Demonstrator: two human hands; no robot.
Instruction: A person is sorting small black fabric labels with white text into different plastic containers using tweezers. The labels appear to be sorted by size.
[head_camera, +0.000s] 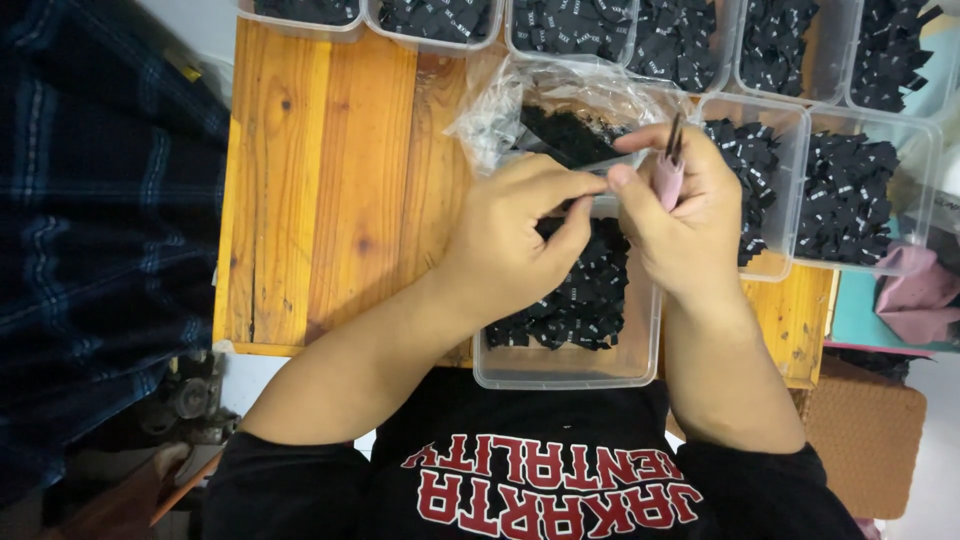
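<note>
Looking down over a wooden table (330, 180), we see both hands meeting above a clear plastic tub (560, 370) at lower centre, part-filled with small black woven labels (590, 300). The left hand (515, 240) is closed in a pinch, thumb against forefinger. What it pinches is largely hidden, though it is probably a single label drawn from that tub. The right hand (690, 225) is clenched around a pink-handled tool (668, 170), seemingly small snips or tweezers, with its dark tip pointing toward the top of the frame beside the left fingertips.

We judge the step in hand to be the handling of one label at a time, held between the two hands just above the tub. The next move calls for a steady pinch and a fine approach of the tool tip, since the piece is tiny and the fingers crowd it.

Counts:
- Two hands and one tool.
- One crumpled clear bag (560, 105) holding more black labels, just beyond the hands.
- Nine clear tubs in all: the near one, two at centre right (800, 150), and six cut off along the top edge (570, 45).
- The labels are too many and too heaped to count.

A dark plaid cloth (90, 220) fills the left of the frame, and a folded pink cloth (920, 295) lies at the right edge.
</note>
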